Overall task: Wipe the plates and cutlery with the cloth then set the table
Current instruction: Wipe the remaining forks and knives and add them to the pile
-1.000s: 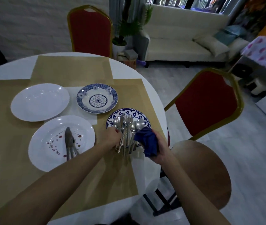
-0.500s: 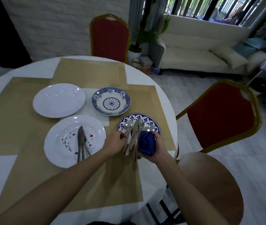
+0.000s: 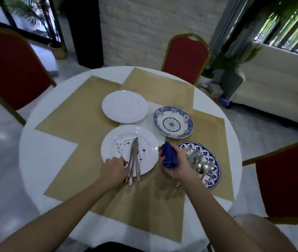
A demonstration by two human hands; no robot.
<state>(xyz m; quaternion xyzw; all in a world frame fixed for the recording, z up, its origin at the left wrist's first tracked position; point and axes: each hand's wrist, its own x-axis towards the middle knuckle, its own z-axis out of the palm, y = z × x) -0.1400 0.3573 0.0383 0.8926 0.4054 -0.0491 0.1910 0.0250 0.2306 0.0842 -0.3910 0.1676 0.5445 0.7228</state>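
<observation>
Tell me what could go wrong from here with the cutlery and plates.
1. The knives overhang the rim of the speckled white plate where the left hand grips their handles; they might slide off or tip the plate.
2. The blue-patterned plate of spoons and forks sits near the edge of the table, just under the right hand holding the blue cloth; a nudge could spill it.
</observation>
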